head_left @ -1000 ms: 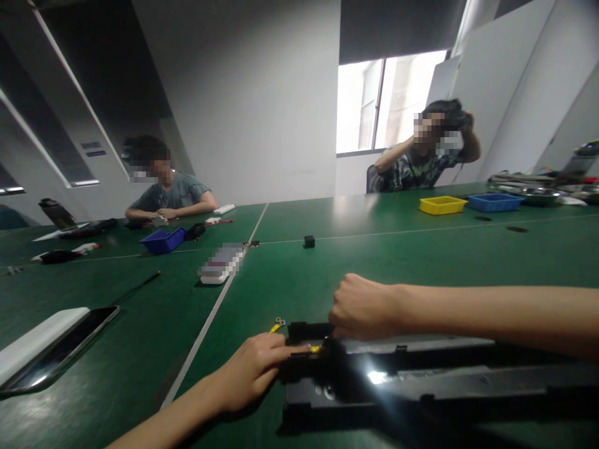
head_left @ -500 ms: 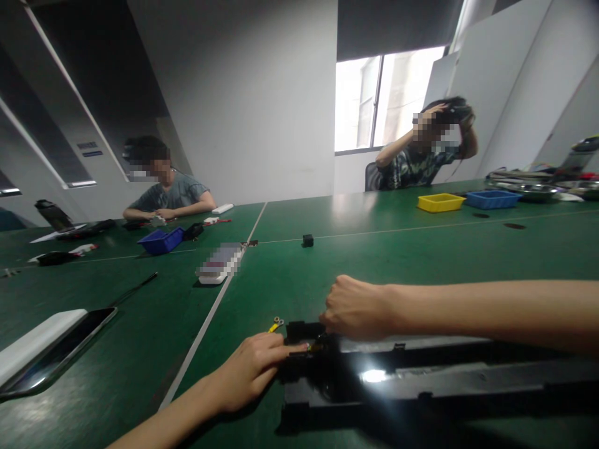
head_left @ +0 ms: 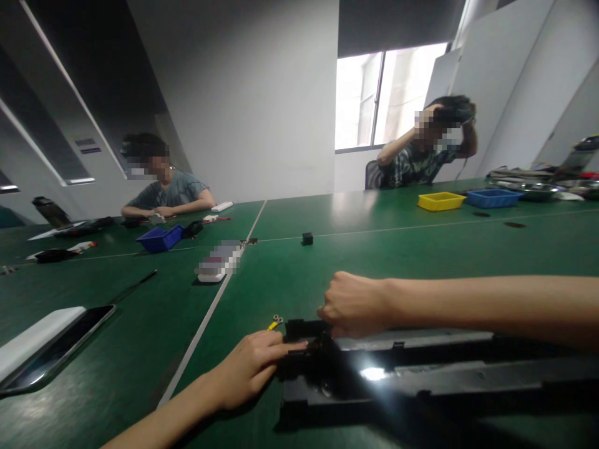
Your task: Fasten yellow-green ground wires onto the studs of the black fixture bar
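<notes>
My left hand (head_left: 253,365) reaches in from the lower left with its index finger stretched out. That fingertip presses into the end of a long black plastic housing (head_left: 412,386). Just behind the knuckles, yellow-sleeved ring terminals (head_left: 275,322) stick out; how far their wires run under the hand is hidden. My right hand (head_left: 353,304) is closed in a fist above the same end of the housing, knuckles up. What its fingers grip is hidden beneath it. The inside of the housing near both hands is dark and blurred.
A phone (head_left: 60,349) beside a white slab (head_left: 32,340) lies at the left. Farther off are a small black cube (head_left: 307,239), a white device (head_left: 219,262), and blue (head_left: 160,239) and yellow (head_left: 440,201) trays. Two people (head_left: 166,187) sit across the green table.
Both hands stay almost where they were at the housing's end. My right fist has shifted very slightly; the view has tilted a little.
</notes>
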Demonstrator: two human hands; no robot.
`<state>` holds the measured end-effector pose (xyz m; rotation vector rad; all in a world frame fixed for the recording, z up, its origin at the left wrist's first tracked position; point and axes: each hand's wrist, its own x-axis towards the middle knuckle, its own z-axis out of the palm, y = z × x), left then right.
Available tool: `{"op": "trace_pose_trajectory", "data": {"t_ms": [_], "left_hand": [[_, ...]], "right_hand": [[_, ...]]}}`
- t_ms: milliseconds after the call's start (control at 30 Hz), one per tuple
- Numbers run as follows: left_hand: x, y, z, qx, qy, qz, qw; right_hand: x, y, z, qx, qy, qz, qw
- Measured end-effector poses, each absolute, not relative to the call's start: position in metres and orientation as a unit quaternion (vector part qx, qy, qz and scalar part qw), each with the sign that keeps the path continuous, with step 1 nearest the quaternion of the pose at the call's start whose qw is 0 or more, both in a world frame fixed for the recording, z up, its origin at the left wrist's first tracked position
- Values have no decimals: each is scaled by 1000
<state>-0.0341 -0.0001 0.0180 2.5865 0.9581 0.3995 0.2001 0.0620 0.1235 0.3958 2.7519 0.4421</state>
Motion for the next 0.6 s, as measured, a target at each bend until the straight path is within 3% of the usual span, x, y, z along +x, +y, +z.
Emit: {"op": "trace_pose_trajectory", "data": {"t_ms": [600], "left_hand": [[-34,-1,18,918,333,148,158]], "right_hand": [[203,51,117,71,972,154,162]]}}
